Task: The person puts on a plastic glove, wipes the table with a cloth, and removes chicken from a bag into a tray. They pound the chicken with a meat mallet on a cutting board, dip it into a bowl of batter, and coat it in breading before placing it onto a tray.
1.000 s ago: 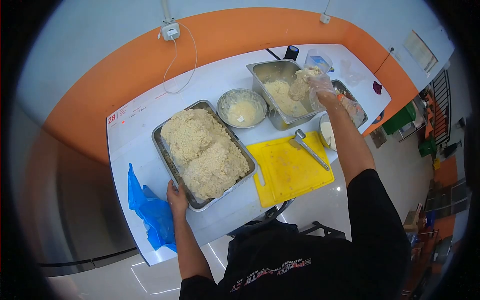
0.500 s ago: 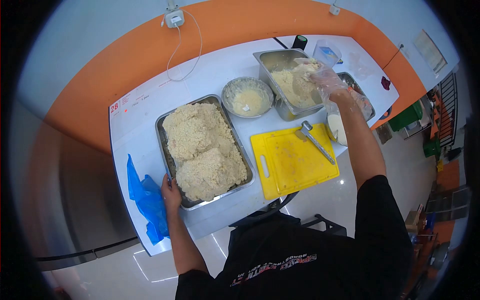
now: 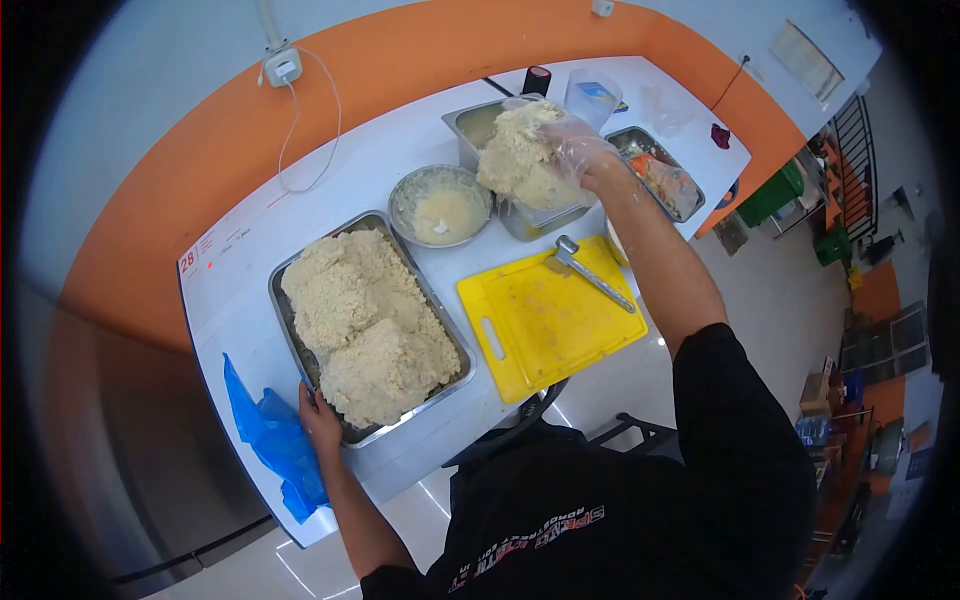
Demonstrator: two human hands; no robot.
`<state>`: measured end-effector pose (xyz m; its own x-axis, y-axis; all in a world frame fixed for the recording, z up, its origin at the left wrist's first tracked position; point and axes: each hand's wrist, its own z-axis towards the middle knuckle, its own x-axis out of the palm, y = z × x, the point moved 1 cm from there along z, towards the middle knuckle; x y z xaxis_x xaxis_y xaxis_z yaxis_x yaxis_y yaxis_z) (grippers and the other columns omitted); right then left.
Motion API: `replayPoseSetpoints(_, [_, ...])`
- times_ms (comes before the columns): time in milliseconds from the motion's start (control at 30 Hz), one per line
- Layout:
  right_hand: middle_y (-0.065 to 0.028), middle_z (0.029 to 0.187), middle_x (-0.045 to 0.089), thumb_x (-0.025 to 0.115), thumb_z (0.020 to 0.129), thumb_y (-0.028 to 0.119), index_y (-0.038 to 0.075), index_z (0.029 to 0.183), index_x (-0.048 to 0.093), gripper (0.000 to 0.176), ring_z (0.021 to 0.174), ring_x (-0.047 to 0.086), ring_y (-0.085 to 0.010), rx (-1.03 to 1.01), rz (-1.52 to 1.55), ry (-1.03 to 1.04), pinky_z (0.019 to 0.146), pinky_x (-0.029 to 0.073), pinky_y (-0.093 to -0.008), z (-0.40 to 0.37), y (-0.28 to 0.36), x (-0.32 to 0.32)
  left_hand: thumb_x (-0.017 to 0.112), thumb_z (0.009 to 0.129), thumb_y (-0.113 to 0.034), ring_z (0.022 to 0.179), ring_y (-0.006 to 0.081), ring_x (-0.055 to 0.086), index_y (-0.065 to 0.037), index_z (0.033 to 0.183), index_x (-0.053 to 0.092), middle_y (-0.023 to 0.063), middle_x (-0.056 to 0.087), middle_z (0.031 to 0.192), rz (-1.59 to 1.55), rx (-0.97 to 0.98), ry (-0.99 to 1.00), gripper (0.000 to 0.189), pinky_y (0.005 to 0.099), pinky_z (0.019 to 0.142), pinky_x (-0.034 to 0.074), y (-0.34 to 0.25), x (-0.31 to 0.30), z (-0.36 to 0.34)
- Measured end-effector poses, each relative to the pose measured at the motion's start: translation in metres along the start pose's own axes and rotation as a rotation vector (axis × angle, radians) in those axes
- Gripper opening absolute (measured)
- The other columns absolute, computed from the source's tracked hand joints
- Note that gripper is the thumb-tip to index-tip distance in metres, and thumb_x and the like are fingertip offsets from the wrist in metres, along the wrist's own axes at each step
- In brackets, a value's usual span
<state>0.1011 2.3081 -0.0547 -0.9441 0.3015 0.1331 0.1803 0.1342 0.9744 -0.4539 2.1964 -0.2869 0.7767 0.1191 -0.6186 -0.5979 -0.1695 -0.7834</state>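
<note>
My right hand (image 3: pixel 575 143), in a clear plastic glove, holds up a large crumb-coated piece of food (image 3: pixel 522 155). It hangs over the deep metal pan (image 3: pixel 468 122), hiding most of what is inside. My left hand (image 3: pixel 320 425) is bare and grips the near left rim of a metal tray (image 3: pixel 462 362). Two big mounds of pale crumb-coated food (image 3: pixel 375 325) fill that tray. Between tray and pan stands a metal bowl (image 3: pixel 405 192) with pale batter in it.
A meat mallet (image 3: pixel 592 275) lies on the yellow cutting board (image 3: pixel 520 345). A blue plastic bag (image 3: pixel 275 440) is left of the tray. Farther right are a metal tray with orange and pale food (image 3: pixel 665 180) and a clear plastic container (image 3: pixel 592 95). A white cable (image 3: pixel 318 130) hangs at the back.
My right hand has lifted the crumb-coated piece out of the deep pan and moved left. My left hand stays on the tray rim. The view has shifted slightly.
</note>
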Motion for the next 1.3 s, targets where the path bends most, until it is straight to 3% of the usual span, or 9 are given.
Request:
replayPoseSetpoints(267, [-0.0135,0.098,0.069,0.058,0.093,0.011,0.005,0.110,0.067,0.020,0.090,0.065,-0.0207,-0.152,-0.282,-0.147,0.076,0.053,-0.0306,0.085,-0.052,-0.085,0.050,0.100,-0.013,0.117,0.0413,0.059,0.005,0.138,0.047,0.0298,0.058,0.128,0.076,0.094,-0.123,0.042,0.0428,0.099,0.046,0.006,0.009,0.000])
replayPoseSetpoints(400, [-0.0203,0.115,0.065,0.050,0.095,0.027,0.005,0.113,0.066,0.032,0.103,0.064,-0.0320,-0.434,-1.615,-0.140,0.090,0.050,-0.0402,0.145,-0.109,-0.156,0.049,0.100,-0.014,0.116,0.0400,0.053,0.003,0.141,0.045,0.0257,0.056,0.123,0.153,-0.009,-0.064,0.044,0.0449,0.100,0.041,-0.016,0.001,-0.007])
replayPoseSetpoints(467, [-0.0207,0.118,0.064,0.048,0.097,0.029,0.004,0.113,0.066,0.034,0.105,0.063,-0.0355,-0.291,-1.427,-0.299,0.092,0.049,-0.0417,0.085,-0.073,-0.107,0.046,0.101,-0.015,0.121,0.0389,0.050,0.002,0.141,0.045,0.0244,0.053,0.128,0.082,0.029,-0.129,0.044,0.0440,0.104,0.038,-0.031,-0.003,-0.017])
replayPoseSetpoints(533, [-0.0204,0.117,0.064,0.050,0.097,0.035,0.006,0.120,0.063,0.039,0.105,0.063,-0.0336,-0.522,-1.939,-0.009,0.088,0.050,-0.0392,0.086,-0.058,-0.099,0.045,0.101,-0.016,0.123,0.0384,0.049,0.002,0.140,0.046,0.0240,0.052,0.130,-0.038,0.046,-0.212,0.043,0.0437,0.106,0.037,-0.043,-0.005,-0.026])
replayPoseSetpoints(667, [-0.0163,0.115,0.066,0.054,0.096,0.037,0.006,0.127,0.060,0.044,0.100,0.066,-0.0263,-0.459,-1.005,-0.093,0.084,0.051,-0.0339,0.041,-0.017,-0.024,0.043,0.102,-0.018,0.126,0.0375,0.046,0.001,0.138,0.048,0.0229,0.050,0.135,-0.222,0.150,-0.291,0.041,0.0431,0.110,0.034,-0.057,-0.012,-0.045])
replayPoseSetpoints(733, [-0.0133,0.114,0.067,0.052,0.098,0.040,0.003,0.127,0.060,0.048,0.097,0.066,-0.0193,-0.202,-0.791,0.012,0.083,0.050,-0.0318,0.022,0.001,0.029,0.043,0.102,-0.017,0.127,0.0379,0.046,0.002,0.138,0.047,0.0238,0.049,0.135,-0.181,0.154,-0.334,0.040,0.0437,0.109,0.034,-0.052,-0.010,-0.054])
replayPoseSetpoints(833, [-0.0106,0.112,0.066,0.052,0.099,0.039,-0.001,0.123,0.061,0.048,0.093,0.064,-0.0154,-0.660,-1.045,0.330,0.083,0.051,-0.0298,0.028,-0.003,0.114,0.045,0.101,-0.016,0.127,0.0391,0.046,0.003,0.137,0.046,0.0258,0.049,0.134,-0.150,0.142,-0.298,0.040,0.0446,0.108,0.035,-0.037,-0.004,-0.060])
replayPoseSetpoints(900, [-0.0133,0.116,0.066,0.057,0.095,0.030,0.005,0.116,0.068,0.035,0.101,0.064,-0.0229,-0.552,-0.745,0.564,0.093,0.049,-0.0343,0.020,-0.020,0.184,0.046,0.101,-0.016,0.126,0.0400,0.047,0.004,0.136,0.046,0.0261,0.050,0.135,-0.201,0.085,-0.293,0.041,0.0449,0.107,0.035,-0.031,0.001,-0.059])
replayPoseSetpoints(1300, [-0.0203,0.094,0.070,0.066,0.083,0.031,0.001,0.098,0.074,0.034,0.083,0.068,-0.0292,-0.940,-1.977,1.761,0.079,0.054,-0.0411,-0.040,-0.194,0.460,0.058,0.095,-0.015,0.100,0.0408,0.060,0.002,0.114,0.053,0.0240,0.063,0.104,-0.296,-0.083,-0.309,0.026,0.0469,0.088,0.045,0.010,0.029,-0.041])
